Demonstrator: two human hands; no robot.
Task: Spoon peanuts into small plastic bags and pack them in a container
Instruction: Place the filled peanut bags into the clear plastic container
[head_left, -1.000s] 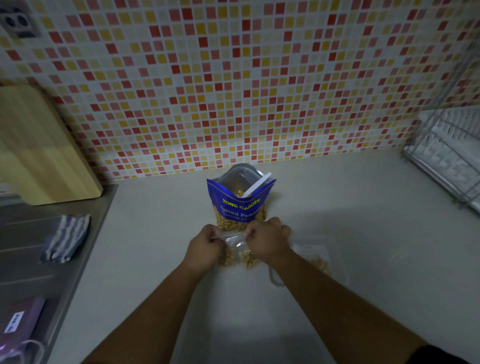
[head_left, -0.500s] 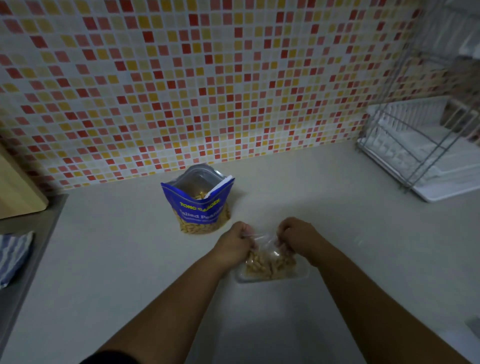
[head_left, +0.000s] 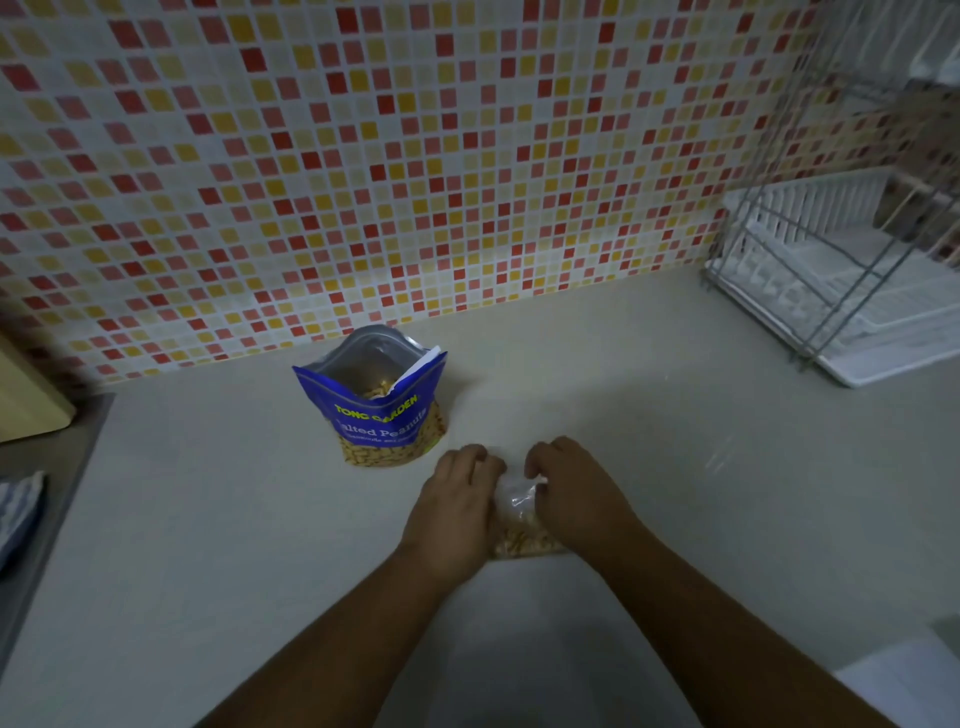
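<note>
A small clear plastic bag of peanuts (head_left: 519, 525) lies low on the counter between my two hands. My left hand (head_left: 454, 506) presses on its left side and my right hand (head_left: 574, 491) on its right, fingers curled over the bag's top. The clear container under the bag is mostly hidden by my hands. Behind and to the left stands the open blue pouch of salted peanuts (head_left: 382, 402), with a white spoon handle (head_left: 428, 361) poking from its mouth.
A wire dish rack on a white tray (head_left: 852, 291) fills the right back corner. A wooden board (head_left: 26, 400) leans at the left by the sink edge, with a striped cloth (head_left: 15, 512) below it. The tiled wall runs behind.
Both hands carried the filled bag from in front of the pouch to the right and down into the container. The hands have closed in over the bag. The view has swung right.
</note>
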